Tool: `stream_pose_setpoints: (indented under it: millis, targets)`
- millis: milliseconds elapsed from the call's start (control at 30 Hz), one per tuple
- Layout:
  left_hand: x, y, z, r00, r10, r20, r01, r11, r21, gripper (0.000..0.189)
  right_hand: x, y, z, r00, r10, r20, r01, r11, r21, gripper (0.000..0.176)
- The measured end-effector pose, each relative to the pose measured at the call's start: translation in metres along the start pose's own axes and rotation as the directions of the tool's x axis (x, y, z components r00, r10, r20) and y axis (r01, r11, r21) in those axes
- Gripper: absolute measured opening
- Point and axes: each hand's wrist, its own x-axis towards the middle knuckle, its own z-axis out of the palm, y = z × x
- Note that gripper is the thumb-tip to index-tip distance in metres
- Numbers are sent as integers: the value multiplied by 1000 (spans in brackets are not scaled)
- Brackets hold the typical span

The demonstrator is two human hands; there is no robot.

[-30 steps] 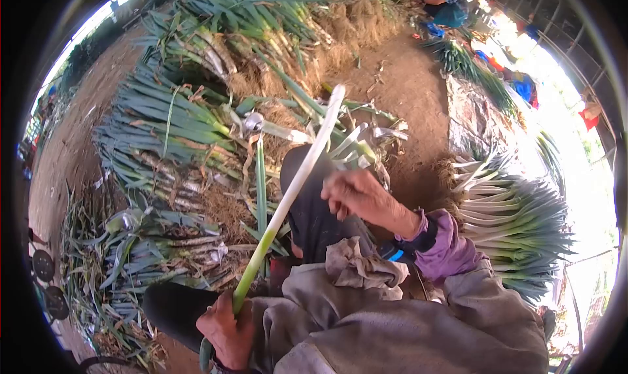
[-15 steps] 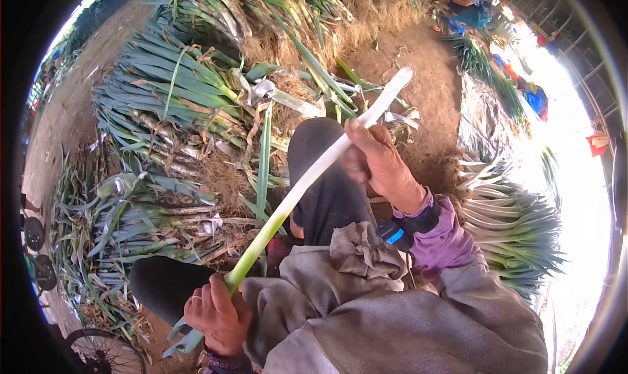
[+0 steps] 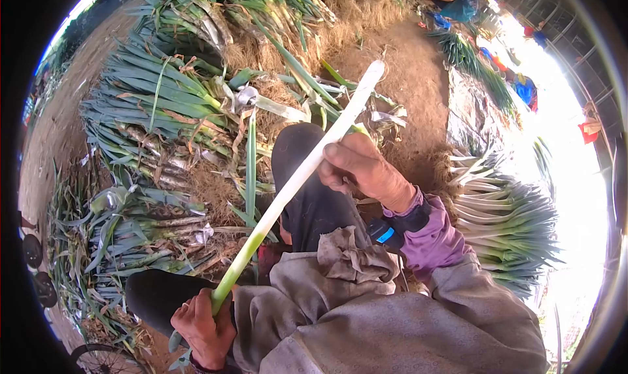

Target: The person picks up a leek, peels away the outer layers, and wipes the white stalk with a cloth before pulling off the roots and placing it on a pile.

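Observation:
A long leek (image 3: 294,178), with a white shaft and a green lower part, lies slantwise across my lap, its white root end up and to the right. Near its green end, my left hand (image 3: 206,328) is closed around it. My right hand (image 3: 369,168) has curled fingers, with the thumb pressed against the white shaft; the far side of that grip is hidden. A wristband (image 3: 386,233) with a blue mark sits at my right wrist, below the purple sleeve.
Untrimmed leeks with roots (image 3: 157,99) are heaped to the left and ahead. A fan of cleaned leeks (image 3: 504,217) lies at the right, near a plastic sheet (image 3: 464,106). A bicycle wheel (image 3: 108,361) shows at lower left. Another person (image 3: 458,1) is at the far upper right.
My right hand has moved slightly down the shaft, away from the root end. The leek has shifted a little left with my left hand, and the whole view has moved slightly.

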Motion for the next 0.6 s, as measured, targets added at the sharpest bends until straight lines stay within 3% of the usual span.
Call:
stream_pose_setpoints:
  millis: [67,167,267,367,600]
  targets:
    - [0,2,-1,1000,0,-7,0,1000,8,25,-1,-1,2,999,23,-33,-22,1000,18,37]
    - [-2,6,-2,1000,16,-1,-16,990,137,26,0,7,1,995,38,-97,-29,995,100,31]
    - [-4,15,-1,987,126,-97,-91,949,302,29,0,17,-2,986,56,-155,-26,981,191,27]
    - [-7,23,-6,989,135,-60,-100,909,405,33,-1,20,-5,988,48,-144,-10,968,252,24]
    - [-5,25,-4,981,172,-94,-109,877,467,31,-3,16,0,982,-12,-187,67,955,290,22]
